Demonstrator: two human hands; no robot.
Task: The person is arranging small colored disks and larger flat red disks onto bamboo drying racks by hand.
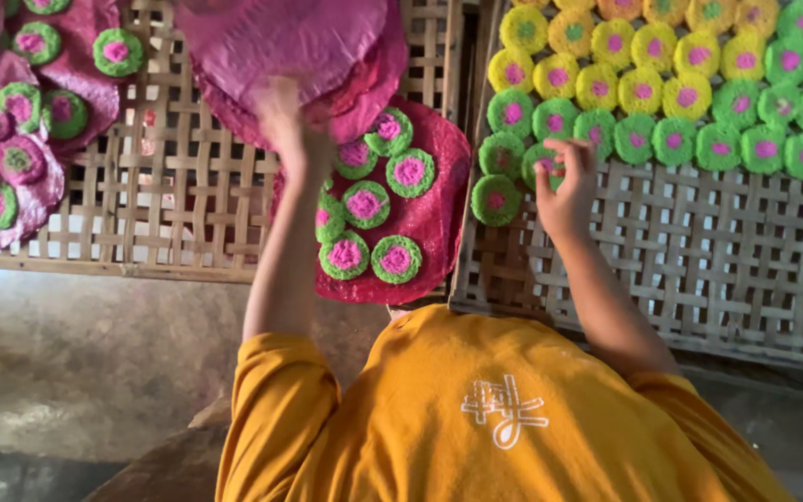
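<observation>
My left hand (283, 130) is raised and blurred, gripping the lower edge of a stack of large pink round sheets (299, 42). Below it a large red-pink round sheet (439, 200) lies on a woven bamboo tray (188, 186) and carries several small green rounds with pink centres (365, 204). My right hand (564, 186) reaches onto the right bamboo tray (699, 270), its fingertips pinched on a small green round (545, 165) at the near end of the green rows.
Rows of small yellow rounds (597, 84) and green rounds (717, 144) fill the far part of the right tray. At far left, more pink sheets (76, 70) carry green rounds. A grey floor (76, 372) lies below the trays.
</observation>
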